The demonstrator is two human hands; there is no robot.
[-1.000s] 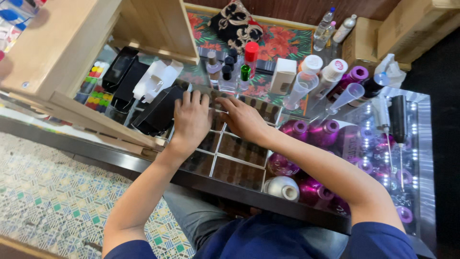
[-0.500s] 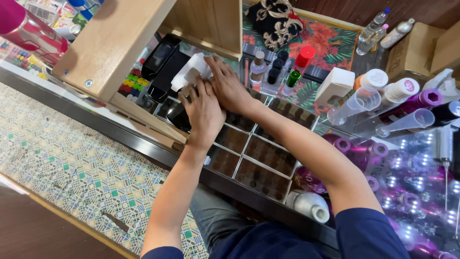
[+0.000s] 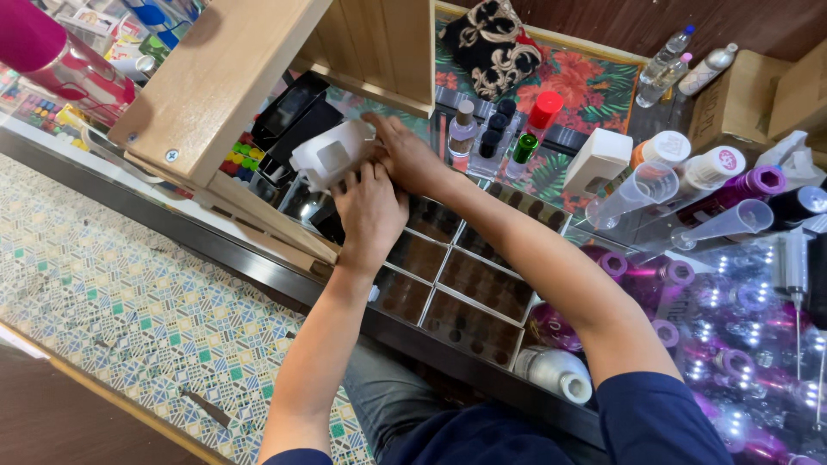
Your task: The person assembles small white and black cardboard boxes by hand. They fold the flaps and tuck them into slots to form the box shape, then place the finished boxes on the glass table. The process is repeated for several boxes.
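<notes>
White box (image 3: pixel 332 155) partly hidden by both hands (image 3: pixel 383 185).

Both hands (image 3: pixel 383 185) on white box (image 3: pixel 332 155)

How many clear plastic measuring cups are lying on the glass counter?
2. One clear cup lies tilted beside the white box; the other clear cup lies right of it, near the purple bottles. More may be hidden.

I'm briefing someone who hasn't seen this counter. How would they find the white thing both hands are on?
Start at the slanted light wooden cabinet at the upper left of the glass counter. Just below its lower edge, in front of black boxes, lies a white plastic tray with moulded hollows. The left hand and right hand both touch it, and nothing else there is white and flat.
</notes>
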